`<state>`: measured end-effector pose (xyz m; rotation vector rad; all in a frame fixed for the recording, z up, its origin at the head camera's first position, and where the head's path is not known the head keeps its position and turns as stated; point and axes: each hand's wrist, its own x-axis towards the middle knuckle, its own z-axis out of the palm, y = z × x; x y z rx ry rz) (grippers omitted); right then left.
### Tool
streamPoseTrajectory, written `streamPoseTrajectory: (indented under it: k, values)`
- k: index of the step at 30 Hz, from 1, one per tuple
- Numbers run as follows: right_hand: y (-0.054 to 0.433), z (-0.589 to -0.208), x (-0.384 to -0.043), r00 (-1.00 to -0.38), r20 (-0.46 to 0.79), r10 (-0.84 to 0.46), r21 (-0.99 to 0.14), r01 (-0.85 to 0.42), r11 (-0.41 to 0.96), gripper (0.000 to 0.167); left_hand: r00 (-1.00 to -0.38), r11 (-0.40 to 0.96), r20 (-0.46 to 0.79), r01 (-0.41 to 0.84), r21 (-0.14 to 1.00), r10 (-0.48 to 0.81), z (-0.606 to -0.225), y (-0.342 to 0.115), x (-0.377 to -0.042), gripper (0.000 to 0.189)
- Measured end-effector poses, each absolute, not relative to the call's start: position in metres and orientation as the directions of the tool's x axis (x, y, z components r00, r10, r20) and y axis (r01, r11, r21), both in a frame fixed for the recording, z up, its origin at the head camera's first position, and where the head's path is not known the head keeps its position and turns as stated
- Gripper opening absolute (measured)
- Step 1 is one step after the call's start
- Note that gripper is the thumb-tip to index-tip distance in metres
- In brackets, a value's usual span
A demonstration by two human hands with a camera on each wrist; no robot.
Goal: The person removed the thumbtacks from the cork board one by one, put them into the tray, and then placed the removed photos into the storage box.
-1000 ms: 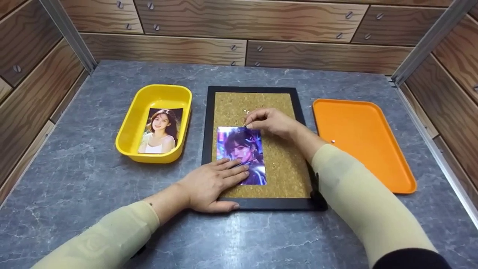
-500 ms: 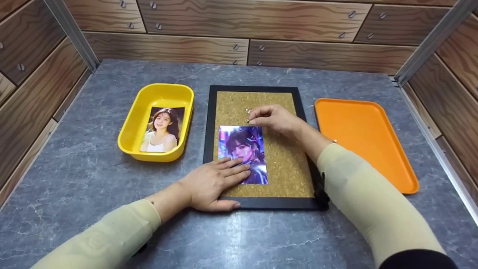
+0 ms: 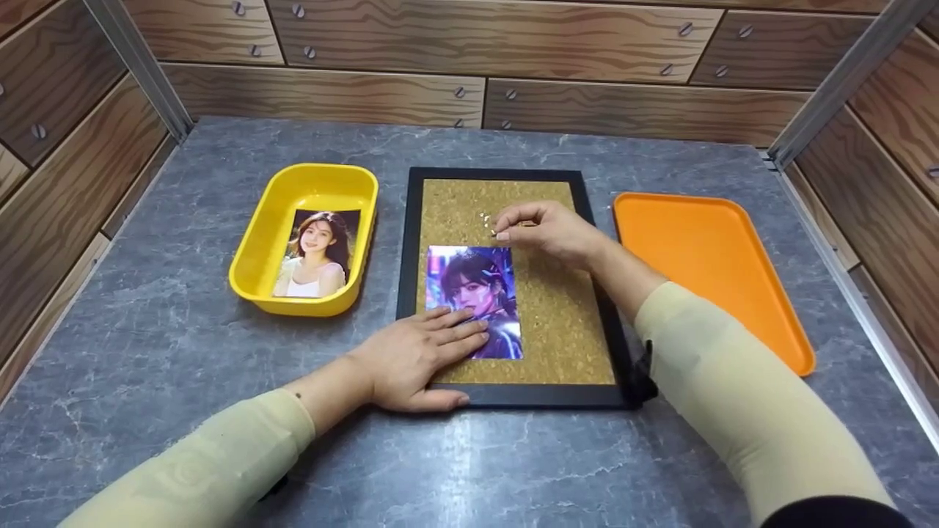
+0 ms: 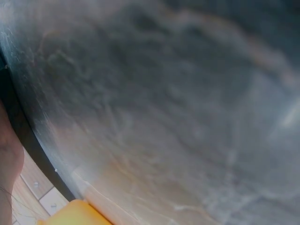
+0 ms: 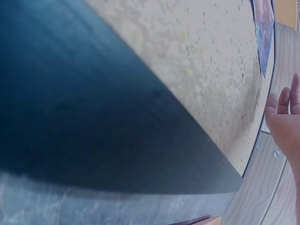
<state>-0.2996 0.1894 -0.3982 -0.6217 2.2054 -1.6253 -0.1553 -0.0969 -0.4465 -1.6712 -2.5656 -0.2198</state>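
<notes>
In the head view a colourful photo (image 3: 473,282) of a drawn figure lies on the cork board (image 3: 561,323), which has a black frame. My left hand (image 3: 414,359) lies flat, its fingers spread over the photo's lower left and its thumb on the frame's front edge. Above the photo's upper right corner, my right hand (image 3: 550,233) pinches a tiny push pin (image 3: 494,234) between thumb and forefinger; the fingers partly hide it. Several small shiny pins (image 3: 485,218) sit on the cork just beside those fingertips. The right wrist view shows part of the right hand (image 5: 286,117) at its edge.
On the left stands a yellow tray (image 3: 253,242), and a portrait photo (image 3: 315,257) lies in it. An orange tray (image 3: 704,242) is on the right, partly behind the right forearm. Wood-patterned panels (image 3: 396,37) close off the back and sides of the grey table (image 3: 469,469).
My right hand has moved up and slightly right, away from the photo's top edge, with the push pin at its fingertips. The left hand stays on the photo.
</notes>
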Motion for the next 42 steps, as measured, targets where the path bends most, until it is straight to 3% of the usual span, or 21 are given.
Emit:
streamPoseTrajectory:
  k: [9,26,42]
  values:
    - [0.199,-0.390,-0.293,-0.864,-0.004,-0.504,-0.949,-0.156,0.274,0.007,-0.416,0.407,0.121,0.909,0.093,0.901,-0.446,-0.097,-0.155,0.084]
    - [0.217,-0.379,-0.284,-0.870,0.023,-0.493,-0.942,-0.183,0.280,0.017,-0.407,0.400,0.136,0.913,0.080,0.903,-0.446,-0.097,-0.154,0.083]
    - [0.244,-0.365,-0.280,-0.880,0.003,-0.476,-0.943,-0.161,0.292,0.014,-0.415,0.408,0.104,0.909,0.083,0.904,-0.445,-0.097,-0.155,0.084]
